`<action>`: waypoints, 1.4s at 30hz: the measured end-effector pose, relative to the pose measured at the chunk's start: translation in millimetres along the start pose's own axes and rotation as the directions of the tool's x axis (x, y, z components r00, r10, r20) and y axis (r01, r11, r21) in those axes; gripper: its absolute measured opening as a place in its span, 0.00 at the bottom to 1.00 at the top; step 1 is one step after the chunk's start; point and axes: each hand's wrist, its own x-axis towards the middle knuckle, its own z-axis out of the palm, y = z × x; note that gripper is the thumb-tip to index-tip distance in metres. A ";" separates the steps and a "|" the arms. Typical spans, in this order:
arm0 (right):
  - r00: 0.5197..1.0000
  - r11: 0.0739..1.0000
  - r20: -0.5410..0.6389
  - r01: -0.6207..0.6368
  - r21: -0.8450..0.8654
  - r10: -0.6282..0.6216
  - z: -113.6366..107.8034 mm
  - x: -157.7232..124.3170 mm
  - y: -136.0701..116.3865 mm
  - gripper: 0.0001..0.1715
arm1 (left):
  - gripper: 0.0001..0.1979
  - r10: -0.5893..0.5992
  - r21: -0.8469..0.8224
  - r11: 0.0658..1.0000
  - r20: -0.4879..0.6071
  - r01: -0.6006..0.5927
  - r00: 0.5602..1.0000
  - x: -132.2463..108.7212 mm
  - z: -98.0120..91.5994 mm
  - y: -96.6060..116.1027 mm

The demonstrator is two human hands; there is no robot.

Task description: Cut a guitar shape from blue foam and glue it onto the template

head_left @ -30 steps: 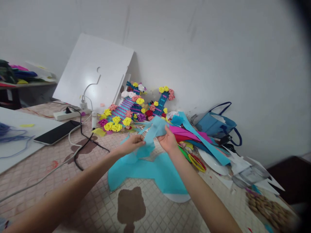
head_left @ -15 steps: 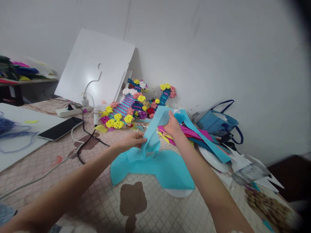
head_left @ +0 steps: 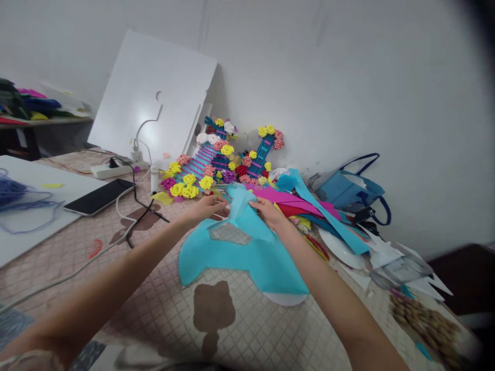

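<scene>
A turquoise paper shape (head_left: 228,255) lies on the table in front of me, with a white rounded edge showing beneath its lower right. From its far side rises a folded turquoise paper strip (head_left: 240,203), partly see-through where it laps over. My right hand (head_left: 267,212) pinches the strip's right side between thumb and fingers. At the left edge of the same strip is my left hand (head_left: 211,208), its fingers slightly apart and close to the paper. A gap between strip and shape lets the tablecloth show through.
Behind stand crafted pieces with paper flowers (head_left: 189,190). Coloured paper sheets (head_left: 297,198) and a long turquoise strip (head_left: 328,214) lie to the right, near a blue bag (head_left: 350,188). On the left are a phone (head_left: 98,197), cables and a power strip (head_left: 112,169).
The raised strip has come down and folded over toward the right. My right hand has moved lower with it; my left hand has shifted slightly up and loosened from the paper.
</scene>
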 end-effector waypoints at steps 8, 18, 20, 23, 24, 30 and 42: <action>0.992 0.981 -0.116 -0.069 -0.179 0.048 -33.1 5.0 -10.4 0.11 | 0.20 0.175 0.304 0.920 0.250 -0.248 0.952 -11.3 -11.5 -2.5; 0.969 0.877 -0.205 -0.216 -0.429 0.138 -39.4 -12.9 6.7 0.13 | 0.06 0.259 0.674 0.643 0.255 -0.363 0.932 -16.8 4.9 -25.6; 0.971 0.876 -0.211 -0.200 -0.438 0.116 -38.3 -15.9 7.0 0.13 | 0.07 0.333 0.714 0.586 0.219 -0.383 0.917 -16.4 6.5 -20.2; 0.974 0.891 -0.207 -0.173 -0.420 0.091 -34.6 -19.5 9.1 0.12 | 0.09 0.460 0.745 0.528 0.154 -0.409 0.875 -14.8 9.9 -8.4; 0.976 0.899 -0.200 -0.166 -0.406 0.090 -33.0 -20.5 10.3 0.13 | 0.10 0.497 0.746 0.517 0.137 -0.420 0.857 -13.7 11.6 -4.9; 0.986 0.961 -0.129 -0.138 -0.238 0.109 -18.9 -25.4 20.7 0.18 | 0.14 0.626 0.667 0.484 0.188 -0.566 0.757 5.4 24.8 -4.1; 0.998 0.999 -0.046 -0.035 -0.022 0.034 2.0 -27.3 38.2 0.34 | 0.25 0.505 0.412 0.760 0.111 -0.502 0.856 22.0 25.0 -38.4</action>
